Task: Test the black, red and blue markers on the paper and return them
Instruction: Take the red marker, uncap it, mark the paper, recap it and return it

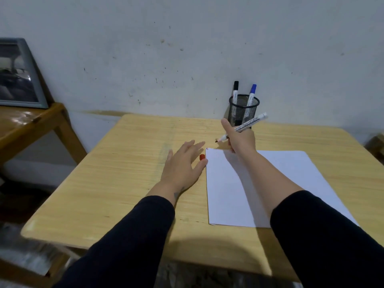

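My right hand (241,140) grips an uncapped white marker (247,125) just beyond the far left corner of the white paper (259,183), its tip pointing left above the table. Small red marks (207,148) show on that corner of the sheet. My left hand (182,163) lies flat on the table with fingers spread, left of the paper. A red cap (202,157) sits by its fingertips, touching or nearly touching them. The black marker (235,89) and blue marker (252,93) stand capped in a black mesh pen holder (243,113) by the wall.
The light wooden table (124,183) stands against a grey wall. A second wooden table (27,123) at the left carries a leaning framed picture (16,75). A brown object (376,144) shows at the right edge.
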`<action>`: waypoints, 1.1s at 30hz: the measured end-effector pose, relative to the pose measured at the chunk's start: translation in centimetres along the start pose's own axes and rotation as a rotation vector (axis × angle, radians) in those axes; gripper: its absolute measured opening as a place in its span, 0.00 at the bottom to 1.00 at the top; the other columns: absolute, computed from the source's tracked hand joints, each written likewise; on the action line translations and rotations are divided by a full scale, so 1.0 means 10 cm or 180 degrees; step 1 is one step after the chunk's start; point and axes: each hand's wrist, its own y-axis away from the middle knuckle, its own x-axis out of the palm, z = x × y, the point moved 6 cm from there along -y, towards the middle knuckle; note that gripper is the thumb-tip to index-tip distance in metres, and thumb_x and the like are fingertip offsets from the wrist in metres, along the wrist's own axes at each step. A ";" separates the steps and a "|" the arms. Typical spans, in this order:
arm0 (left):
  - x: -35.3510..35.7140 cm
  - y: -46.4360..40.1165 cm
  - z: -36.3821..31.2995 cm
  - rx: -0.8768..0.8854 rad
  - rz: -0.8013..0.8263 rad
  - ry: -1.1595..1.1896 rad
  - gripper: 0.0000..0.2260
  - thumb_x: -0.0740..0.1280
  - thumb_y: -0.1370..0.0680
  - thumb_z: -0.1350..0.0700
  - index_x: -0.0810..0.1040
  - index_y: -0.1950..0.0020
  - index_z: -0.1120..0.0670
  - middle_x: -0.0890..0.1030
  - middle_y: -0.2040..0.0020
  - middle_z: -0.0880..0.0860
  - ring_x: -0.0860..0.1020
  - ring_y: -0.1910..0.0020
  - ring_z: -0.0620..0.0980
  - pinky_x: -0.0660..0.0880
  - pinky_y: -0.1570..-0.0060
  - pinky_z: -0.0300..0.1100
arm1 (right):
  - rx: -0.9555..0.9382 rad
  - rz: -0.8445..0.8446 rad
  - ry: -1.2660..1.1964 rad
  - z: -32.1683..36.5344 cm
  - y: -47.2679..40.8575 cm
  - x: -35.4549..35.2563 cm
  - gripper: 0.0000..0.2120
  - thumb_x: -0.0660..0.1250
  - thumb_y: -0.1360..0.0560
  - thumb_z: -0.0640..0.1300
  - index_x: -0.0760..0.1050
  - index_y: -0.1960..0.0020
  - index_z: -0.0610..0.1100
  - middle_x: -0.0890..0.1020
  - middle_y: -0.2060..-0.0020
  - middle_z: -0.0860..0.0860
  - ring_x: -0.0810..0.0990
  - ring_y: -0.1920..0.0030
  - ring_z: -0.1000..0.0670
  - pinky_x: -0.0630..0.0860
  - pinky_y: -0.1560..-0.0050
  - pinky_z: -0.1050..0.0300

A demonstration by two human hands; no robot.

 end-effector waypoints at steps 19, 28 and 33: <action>-0.12 -0.01 -0.18 -0.0848 -0.0602 -0.0047 0.07 0.66 0.24 0.55 0.83 0.50 0.54 0.84 0.55 0.51 0.79 0.57 0.51 0.75 0.60 0.42 | 0.0356 0.0806 -0.1117 0.07 0.24 -0.36 0.09 0.64 0.25 0.30 0.75 0.45 0.31 0.79 0.52 0.37 0.78 0.58 0.45 0.81 0.54 0.59; -0.70 -0.22 -0.53 0.0016 -0.1090 0.1681 0.07 0.67 0.24 0.61 0.83 0.50 0.53 0.82 0.53 0.47 0.80 0.51 0.46 0.75 0.49 0.37 | -0.0183 0.1060 -0.1109 0.63 0.38 -0.39 0.05 0.67 0.27 0.28 0.74 0.54 0.36 0.82 0.59 0.42 0.82 0.58 0.46 0.81 0.46 0.54; -0.91 -0.27 -0.77 0.0310 -0.0942 0.1931 0.08 0.67 0.24 0.63 0.84 0.51 0.52 0.83 0.57 0.46 0.81 0.53 0.47 0.79 0.57 0.36 | -0.0557 0.1053 -0.1257 0.93 0.52 -0.50 0.17 0.71 0.29 0.30 0.73 0.41 0.31 0.81 0.47 0.35 0.82 0.47 0.41 0.77 0.39 0.49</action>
